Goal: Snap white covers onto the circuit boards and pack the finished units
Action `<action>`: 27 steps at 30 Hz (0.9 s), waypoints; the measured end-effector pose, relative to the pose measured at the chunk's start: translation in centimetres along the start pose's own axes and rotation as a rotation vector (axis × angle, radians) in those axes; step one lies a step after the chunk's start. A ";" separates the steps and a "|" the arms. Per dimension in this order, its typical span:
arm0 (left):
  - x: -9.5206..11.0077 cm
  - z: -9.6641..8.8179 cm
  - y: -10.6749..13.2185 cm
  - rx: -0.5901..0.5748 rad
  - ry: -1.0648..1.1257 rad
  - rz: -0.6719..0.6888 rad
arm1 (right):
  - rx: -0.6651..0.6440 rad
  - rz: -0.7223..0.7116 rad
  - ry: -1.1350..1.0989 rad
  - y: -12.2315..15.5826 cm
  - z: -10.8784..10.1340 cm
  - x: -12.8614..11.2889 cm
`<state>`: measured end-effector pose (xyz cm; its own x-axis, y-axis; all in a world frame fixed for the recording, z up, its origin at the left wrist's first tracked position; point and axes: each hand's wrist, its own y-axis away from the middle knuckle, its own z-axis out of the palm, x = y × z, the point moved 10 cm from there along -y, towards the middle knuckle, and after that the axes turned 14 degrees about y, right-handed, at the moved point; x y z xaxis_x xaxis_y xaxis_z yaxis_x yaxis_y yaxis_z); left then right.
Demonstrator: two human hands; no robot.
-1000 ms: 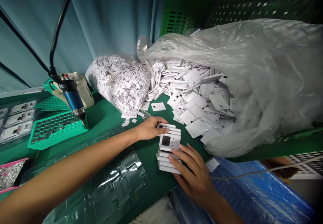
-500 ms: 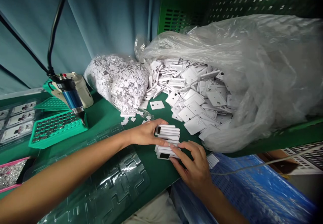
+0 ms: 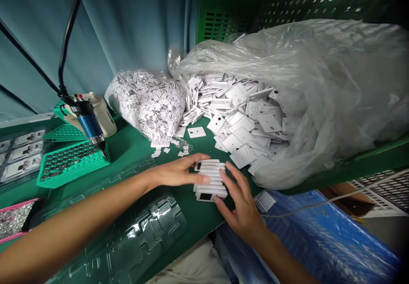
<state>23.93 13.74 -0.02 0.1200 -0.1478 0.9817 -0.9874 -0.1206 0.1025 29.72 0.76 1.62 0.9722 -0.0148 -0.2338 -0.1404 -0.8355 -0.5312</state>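
A slanted row of white plastic plates [image 3: 209,179], the nearest one with a dark window, lies on the green table [image 3: 134,147]. My left hand [image 3: 179,169] presses its fingers against the row's left side. My right hand [image 3: 239,203] lies on the row's right side with its fingers stretched along it. Both hands squeeze the row between them. Just beyond, a big clear plastic bag [image 3: 319,100] spills several more white plates [image 3: 243,124] onto the table.
A smaller bag of little white pieces [image 3: 147,102] lies behind the left hand. A blue-bodied tool on a black cable [image 3: 91,126] stands over a green tray [image 3: 68,162]. Clear blister trays [image 3: 134,233] lie near me. A green crate [image 3: 287,2] stands behind, a blue crate [image 3: 319,241] below.
Both hands have pushed the loose plates together into one tight row. The right hand slid from the near end of the stack up along its right side.
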 end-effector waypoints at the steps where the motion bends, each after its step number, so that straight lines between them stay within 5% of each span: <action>1: -0.1 0.5 0.5 -0.011 -0.060 0.008 | -0.091 0.079 -0.053 -0.2 1.0 0.8; 5: -0.3 2.0 1.6 0.062 -0.301 0.106 | -0.339 0.257 -0.271 -0.4 3.8 1.5; 13: -0.7 2.1 0.8 0.137 -0.383 0.120 | -0.463 0.246 -0.414 -1.5 4.7 0.8; 21: 0.0 2.2 0.7 0.133 -0.372 0.153 | -0.398 0.171 -0.255 -1.8 4.6 -0.3; 27: -0.8 1.7 0.9 0.173 -0.410 0.108 | -0.441 0.081 -0.111 -3.7 2.5 -0.7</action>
<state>23.10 12.08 -0.95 0.0830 -0.5404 0.8373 -0.9689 -0.2404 -0.0592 29.08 5.24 1.77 0.9319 -0.0510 -0.3591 -0.0987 -0.9884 -0.1157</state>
